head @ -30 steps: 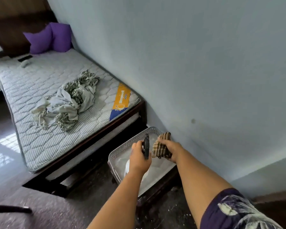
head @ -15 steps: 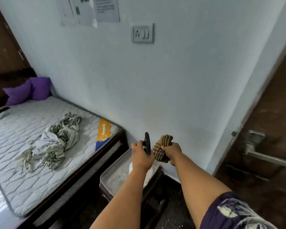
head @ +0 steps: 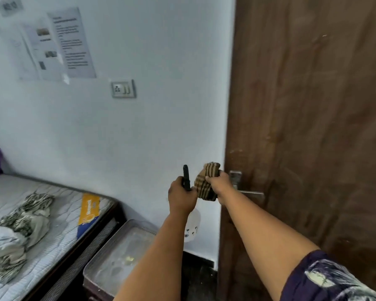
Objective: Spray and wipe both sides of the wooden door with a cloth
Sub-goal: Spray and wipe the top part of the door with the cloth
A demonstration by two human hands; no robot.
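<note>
The dark brown wooden door [head: 313, 127] fills the right side of the view, with a metal lever handle [head: 251, 193] at about hand height. My left hand [head: 181, 197] grips a spray bottle [head: 192, 224]; its black trigger head sticks up above my fist and its white body hangs below. My right hand [head: 218, 187] holds a bunched brown striped cloth [head: 205, 181] just left of the door handle. Both hands are raised close together in front of the wall beside the door's edge.
A bed with a bare quilted mattress [head: 52, 224] and a crumpled sheet [head: 17, 224] stands at the left. A grey tray [head: 100, 255] sits on a low stand below my arms. On the wall are a switch plate [head: 123, 89] and papers [head: 59, 44].
The view has swung up and to the right, from the bed and tray to the door. Both hands have lifted with the spray bottle and the cloth, away from the tray.
</note>
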